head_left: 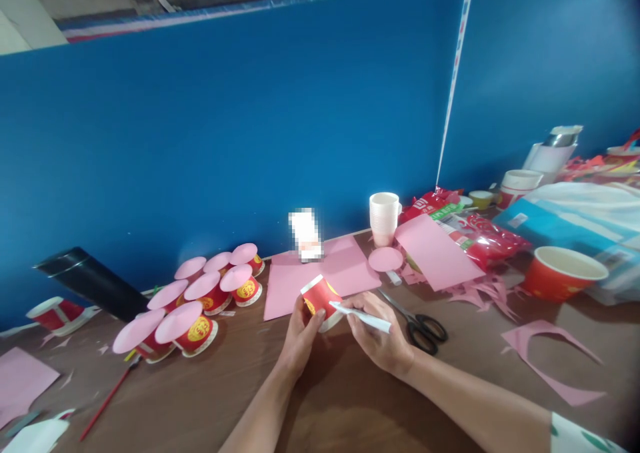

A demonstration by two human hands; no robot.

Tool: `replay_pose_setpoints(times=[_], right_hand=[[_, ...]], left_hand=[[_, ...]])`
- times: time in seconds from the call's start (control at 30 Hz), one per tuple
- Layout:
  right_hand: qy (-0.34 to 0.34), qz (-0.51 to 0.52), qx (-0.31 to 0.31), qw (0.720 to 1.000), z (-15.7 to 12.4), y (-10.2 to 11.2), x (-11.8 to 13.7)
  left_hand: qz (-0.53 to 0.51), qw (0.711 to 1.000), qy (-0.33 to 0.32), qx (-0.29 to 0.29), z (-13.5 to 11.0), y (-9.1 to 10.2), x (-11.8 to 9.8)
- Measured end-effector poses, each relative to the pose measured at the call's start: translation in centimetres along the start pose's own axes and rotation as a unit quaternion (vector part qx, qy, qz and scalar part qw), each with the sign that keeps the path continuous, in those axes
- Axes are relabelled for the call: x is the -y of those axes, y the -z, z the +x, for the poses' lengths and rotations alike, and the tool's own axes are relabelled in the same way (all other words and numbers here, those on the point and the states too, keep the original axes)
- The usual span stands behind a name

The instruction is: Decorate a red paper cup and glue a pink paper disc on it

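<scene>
One view: head camera, looking down over both forearms
Surface: brown table (325,406) strewn with pink paper scraps
Room: the table stood against a blue wall (250,126) that turned a corner at the right
Left grip: the left hand (300,336) had its fingers curled round a red paper cup (319,298), held tilted just over the table's front middle
Right grip: the right hand (383,343) was closed on a white stick (361,318), whose tip met the cup's side
Capped cups: eight upturned red cups (197,330), each topped with a pink disc, clustered left of the hands
Pink sheets: three, namely a flat sheet (345,266) just behind the held cup, a propped sheet (435,253) leaning on a red packet (480,236), and a corner sheet (23,380) at the far left
Loose pieces: one pink circle (385,259) between the first two sheets; one pink offcut (555,366) with a curve cut out, at the right
Scissors: one black-handled pair of scissors (423,326), lying just right of the right hand
Pencil: one red pencil (107,400) near the front left
Containers: one stack of white cups (384,218), nested in each other, by the wall; one red bowl (563,276), upright at the right, pale inside, nothing seen in it; one lying cup (57,313) on its side at the far left beside a black tube (90,280)
Held cup's inside: could not be told
</scene>
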State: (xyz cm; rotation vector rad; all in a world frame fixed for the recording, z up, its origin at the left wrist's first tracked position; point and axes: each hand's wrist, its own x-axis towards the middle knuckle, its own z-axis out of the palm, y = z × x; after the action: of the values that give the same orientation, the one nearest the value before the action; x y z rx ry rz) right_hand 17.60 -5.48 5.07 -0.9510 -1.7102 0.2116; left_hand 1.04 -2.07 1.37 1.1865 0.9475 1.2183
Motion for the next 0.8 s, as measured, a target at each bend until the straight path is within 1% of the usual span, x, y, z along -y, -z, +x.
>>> replay_pose_setpoints(times=[0.1,0.27,0.43,0.6,0.8], right_hand=[[0.006,0.002,0.011,1.000,-0.03,0.07,0.13],[0.014,0.009,0.014,1.000,-0.21,-0.03,-0.09],[0.000,0.001,-0.002,1.000,-0.22,-0.14,-0.50],[-0.008,-0.005,-0.004,1.000,-0.27,-0.23,-0.65],[-0.010,-0.006,0.005,1.000,-0.32,-0.14,-0.71]], left_hand=[[-0.007,1.000,-0.010,-0.006,0.13,0.08,0.10],[-0.016,1.000,-0.011,0.003,0.26,0.16,0.25],[-0.010,1.000,-0.017,0.002,0.30,0.09,0.25],[-0.009,1.000,-0.014,0.000,0.25,-0.02,0.18],[-0.016,1.000,-0.016,-0.015,0.27,0.30,0.64]])
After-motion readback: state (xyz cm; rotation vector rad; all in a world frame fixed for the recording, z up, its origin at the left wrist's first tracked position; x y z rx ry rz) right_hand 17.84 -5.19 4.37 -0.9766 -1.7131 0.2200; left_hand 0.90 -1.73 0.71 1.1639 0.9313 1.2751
